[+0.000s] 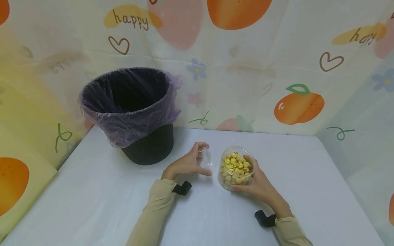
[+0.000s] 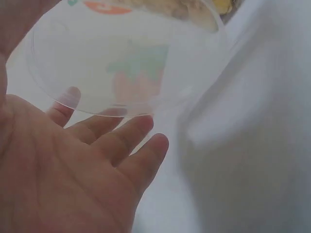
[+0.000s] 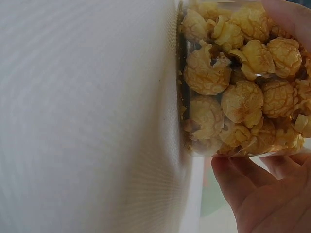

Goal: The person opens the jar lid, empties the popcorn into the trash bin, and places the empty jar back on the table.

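Observation:
A clear plastic jar (image 1: 220, 176) of yellow caramel popcorn (image 1: 236, 165) stands with its mouth uncovered on the white table. My right hand (image 1: 261, 184) grips the jar from the right, thumb on the near side and fingers round the far side. In the right wrist view the popcorn (image 3: 243, 99) shows through the jar wall, its base at the table cloth. To the left of the jar my left hand (image 1: 186, 164) holds a clear round lid (image 1: 207, 160) on edge between thumb and fingers. The left wrist view shows the see-through lid (image 2: 97, 68) against the fingertips.
A black trash bin (image 1: 150, 145) lined with a purple bag (image 1: 132, 124) stands at the back left of the white table (image 1: 92, 205). Behind the table hangs a fruit-printed cloth (image 1: 246, 85). Dark wrist cameras sit on both wrists.

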Demonstrator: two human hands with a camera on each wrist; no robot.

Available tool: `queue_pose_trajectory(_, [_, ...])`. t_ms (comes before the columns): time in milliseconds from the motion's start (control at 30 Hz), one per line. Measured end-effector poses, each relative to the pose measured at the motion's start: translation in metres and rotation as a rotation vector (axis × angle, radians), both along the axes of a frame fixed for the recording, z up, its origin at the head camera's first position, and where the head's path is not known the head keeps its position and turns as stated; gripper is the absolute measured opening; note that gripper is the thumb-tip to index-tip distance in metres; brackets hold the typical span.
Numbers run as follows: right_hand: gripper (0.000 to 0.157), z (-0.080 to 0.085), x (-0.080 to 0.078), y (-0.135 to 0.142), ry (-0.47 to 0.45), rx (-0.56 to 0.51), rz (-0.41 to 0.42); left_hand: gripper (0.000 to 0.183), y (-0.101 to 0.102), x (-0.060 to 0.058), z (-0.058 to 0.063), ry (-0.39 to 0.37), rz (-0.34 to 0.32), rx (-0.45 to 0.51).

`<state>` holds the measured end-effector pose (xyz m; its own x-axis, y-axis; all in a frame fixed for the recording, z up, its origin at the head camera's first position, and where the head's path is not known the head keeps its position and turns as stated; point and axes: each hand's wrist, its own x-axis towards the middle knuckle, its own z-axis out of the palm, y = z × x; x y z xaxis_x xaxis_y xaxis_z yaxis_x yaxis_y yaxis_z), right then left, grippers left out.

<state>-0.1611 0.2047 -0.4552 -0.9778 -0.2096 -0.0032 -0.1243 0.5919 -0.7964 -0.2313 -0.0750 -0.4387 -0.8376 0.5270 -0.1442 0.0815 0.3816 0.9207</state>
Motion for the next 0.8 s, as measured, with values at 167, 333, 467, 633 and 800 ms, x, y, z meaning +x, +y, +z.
queue_pose_trajectory(167, [0.116,0.0,0.0,0.0,0.001,0.0,0.001,0.094,-0.016,-0.001,0.004,0.009,0.064,-0.051])
queue_pose_trajectory(333, [0.117,0.0,0.001,0.001,0.001,-0.002,0.001,0.094,-0.03,-0.004,0.004,0.033,0.034,-0.074])
queue_pose_trajectory(467, [0.116,0.0,0.001,0.001,0.006,-0.005,0.006,0.094,-0.037,-0.007,0.001,0.045,0.005,-0.095])
queue_pose_trajectory(633, [0.115,0.001,0.001,0.001,0.007,-0.011,0.01,0.095,-0.044,-0.007,0.0,0.046,0.001,-0.149])
queue_pose_trajectory(800, [0.116,0.0,0.001,0.001,0.008,-0.017,0.009,0.098,-0.046,-0.007,-0.001,0.039,0.008,-0.226])
